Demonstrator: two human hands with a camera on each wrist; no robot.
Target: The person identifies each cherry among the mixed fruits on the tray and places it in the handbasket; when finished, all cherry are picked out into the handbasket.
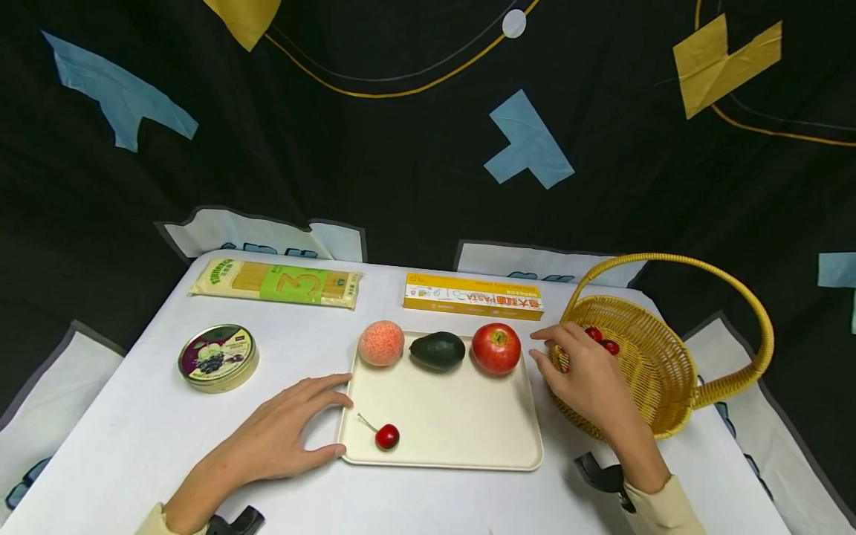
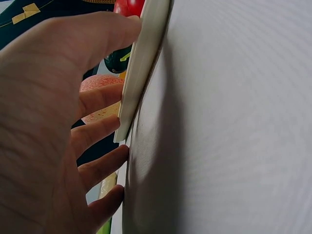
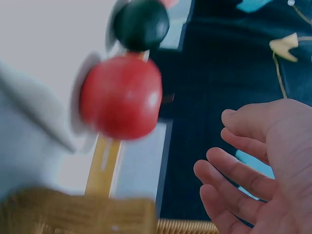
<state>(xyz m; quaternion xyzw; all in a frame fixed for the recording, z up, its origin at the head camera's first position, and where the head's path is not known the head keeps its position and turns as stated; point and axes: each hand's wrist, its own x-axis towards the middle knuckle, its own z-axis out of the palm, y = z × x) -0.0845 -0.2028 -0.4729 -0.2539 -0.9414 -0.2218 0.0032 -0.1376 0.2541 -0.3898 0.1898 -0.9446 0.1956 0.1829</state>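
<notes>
My left hand (image 1: 281, 431) rests at the left edge of a cream rectangular tray (image 1: 461, 427), thumb and fingertips spread along its rim. On the tray, a peach (image 1: 381, 343), a dark green avocado (image 1: 438, 351) and a red apple (image 1: 496, 348) line the far side, while a cherry with a stem (image 1: 387, 437) lies near the front left corner. Over the left rim of a yellow wicker basket (image 1: 662, 364) hovers my right hand (image 1: 588, 379), fingers loosely bent and holding nothing in the right wrist view. Red cherries (image 1: 609, 347) lie inside the basket, partly hidden behind that hand.
Behind the tray lies a yellow pasta box (image 1: 473, 296). A packet of noodles (image 1: 277, 283) is at the back left, and a round tin (image 1: 218, 358) sits left of the tray. The basket's tall handle (image 1: 756, 312) arches up on the right. A black curtain (image 1: 401, 163) hangs behind.
</notes>
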